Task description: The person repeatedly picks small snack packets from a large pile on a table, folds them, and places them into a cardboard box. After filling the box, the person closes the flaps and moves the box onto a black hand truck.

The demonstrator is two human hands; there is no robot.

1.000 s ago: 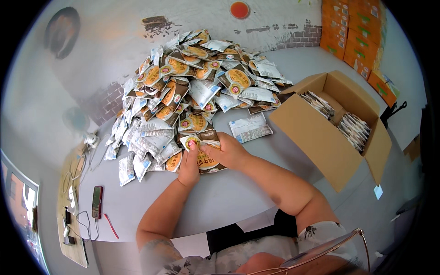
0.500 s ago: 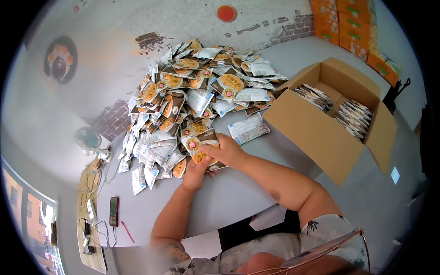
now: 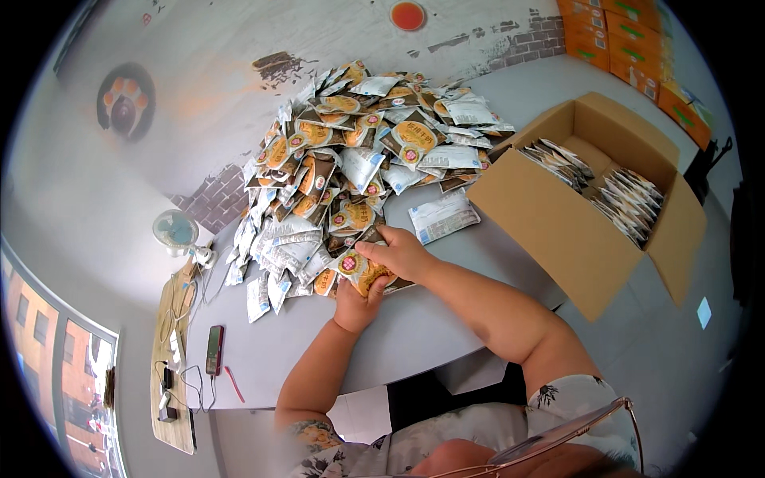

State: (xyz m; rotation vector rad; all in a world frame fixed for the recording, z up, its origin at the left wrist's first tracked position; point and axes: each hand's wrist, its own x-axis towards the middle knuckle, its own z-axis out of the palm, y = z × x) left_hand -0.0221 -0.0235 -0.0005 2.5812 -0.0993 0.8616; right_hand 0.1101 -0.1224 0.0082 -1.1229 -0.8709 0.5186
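Observation:
My left hand [image 3: 355, 306] is closed on the lower edge of a brown, yellow and white sachet [image 3: 352, 264], its thumb across the front. At the sachet's upper right, my right hand [image 3: 405, 255] grips it, thumb on top and fingers hidden behind. Just beyond my hands rises a large heap of similar sachets [image 3: 363, 162], some with the printed white backs up. One single white-backed sachet [image 3: 444, 217] lies flat on the grey table [image 3: 263, 358], between the heap and an open cardboard box [image 3: 548, 231].
Inside the box, sachets [image 3: 629, 203] stand in two rows; its flaps spread outward. Orange cartons [image 3: 633, 48] are stacked at the far right. On the left lie a phone-like device [image 3: 214, 350] with a cable, a red strip [image 3: 234, 383], and a small fan [image 3: 175, 229] beside a wooden shelf [image 3: 171, 311].
My hands have turned the sachet and parted slightly; the left thumb now lies across its lower front and my right hand has moved to its upper edge. The whole view has shifted slightly.

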